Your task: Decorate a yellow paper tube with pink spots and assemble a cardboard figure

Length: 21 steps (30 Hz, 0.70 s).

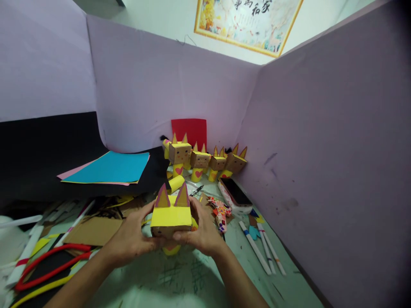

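Two bare forearms rise from the bottom edge of the frame to the lower centre, where the left hand (pixel 133 239) and right hand (pixel 202 233) clasp a cardboard cat figure (pixel 171 218) from either side, fingers curled around its boxy head and thumbs pressed to its lower front. The figure has a yellow top and two brown, pink-edged ears, and sits just above the pale green counter (pixel 180 282), which bears scribbled pen marks. In the centre of the frame, a row of finished cat figures (pixel 205 160) with heart-marked yellow bodies stands before a red sheet (pixel 189 130) leaning on the lilac partition (pixel 167 85). To their right lies a phone (pixel 236 192); white marker pens (pixel 261 248) lie at the lower right. Blue paper (pixel 111 167) rests at centre left, with red and yellow strips (pixel 48 261) and cardboard scraps (pixel 94 231) at the lower left.
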Available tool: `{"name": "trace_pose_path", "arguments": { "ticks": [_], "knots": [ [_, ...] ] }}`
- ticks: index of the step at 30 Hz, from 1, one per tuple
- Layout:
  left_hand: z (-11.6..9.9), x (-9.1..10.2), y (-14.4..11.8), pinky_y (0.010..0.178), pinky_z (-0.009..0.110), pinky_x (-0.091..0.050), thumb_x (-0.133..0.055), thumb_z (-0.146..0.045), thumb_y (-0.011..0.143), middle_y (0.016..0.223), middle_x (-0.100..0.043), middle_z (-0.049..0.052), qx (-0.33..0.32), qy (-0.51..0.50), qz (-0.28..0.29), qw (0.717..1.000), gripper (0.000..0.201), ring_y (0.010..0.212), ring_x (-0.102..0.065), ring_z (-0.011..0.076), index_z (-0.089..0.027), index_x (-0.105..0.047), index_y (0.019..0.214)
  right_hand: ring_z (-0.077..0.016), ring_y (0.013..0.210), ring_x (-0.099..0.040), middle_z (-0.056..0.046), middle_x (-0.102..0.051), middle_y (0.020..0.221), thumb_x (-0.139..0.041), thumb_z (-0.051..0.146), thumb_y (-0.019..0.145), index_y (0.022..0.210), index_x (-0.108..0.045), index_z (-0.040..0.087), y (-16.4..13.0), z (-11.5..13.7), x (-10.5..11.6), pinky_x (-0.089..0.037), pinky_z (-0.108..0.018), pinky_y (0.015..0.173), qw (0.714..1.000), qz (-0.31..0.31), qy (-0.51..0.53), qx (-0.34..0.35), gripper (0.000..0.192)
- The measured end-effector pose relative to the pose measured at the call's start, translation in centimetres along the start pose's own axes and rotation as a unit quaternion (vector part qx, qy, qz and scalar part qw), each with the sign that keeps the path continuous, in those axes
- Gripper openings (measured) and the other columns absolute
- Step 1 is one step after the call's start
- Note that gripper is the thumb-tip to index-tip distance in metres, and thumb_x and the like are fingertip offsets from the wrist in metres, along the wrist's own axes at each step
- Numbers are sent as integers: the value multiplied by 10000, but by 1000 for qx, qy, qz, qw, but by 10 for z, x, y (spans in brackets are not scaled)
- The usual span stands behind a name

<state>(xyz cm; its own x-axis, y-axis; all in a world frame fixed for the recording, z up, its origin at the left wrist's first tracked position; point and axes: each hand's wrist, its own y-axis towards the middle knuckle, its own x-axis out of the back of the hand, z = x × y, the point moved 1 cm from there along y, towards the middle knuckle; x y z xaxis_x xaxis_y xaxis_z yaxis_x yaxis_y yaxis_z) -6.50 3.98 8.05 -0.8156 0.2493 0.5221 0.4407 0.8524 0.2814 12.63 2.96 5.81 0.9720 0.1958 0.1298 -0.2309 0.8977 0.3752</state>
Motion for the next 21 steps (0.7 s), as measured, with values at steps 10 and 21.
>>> {"name": "trace_pose_path", "arguments": {
  "ticks": [10,21],
  "knots": [
    [3,2,-3,879,334,-515,-705,-308,628,1236,-653,93,16,25,4,1000,782,1099,-609,319,-165,-464,1358,-276,1098,-568,-59,-625,1156,-843,355,559,1176,-525,223,1,2,-2,-452,-399,932,999,4,37,6,706],
    [1,0,-2,882,320,-515,-709,-302,618,1215,-666,77,15,29,-3,999,749,1099,-612,310,-172,-500,1325,-285,1098,-573,-59,-626,1164,-842,425,555,1180,-519,235,0,0,-1,-464,-413,923,999,8,38,-3,728]
  ]
}}
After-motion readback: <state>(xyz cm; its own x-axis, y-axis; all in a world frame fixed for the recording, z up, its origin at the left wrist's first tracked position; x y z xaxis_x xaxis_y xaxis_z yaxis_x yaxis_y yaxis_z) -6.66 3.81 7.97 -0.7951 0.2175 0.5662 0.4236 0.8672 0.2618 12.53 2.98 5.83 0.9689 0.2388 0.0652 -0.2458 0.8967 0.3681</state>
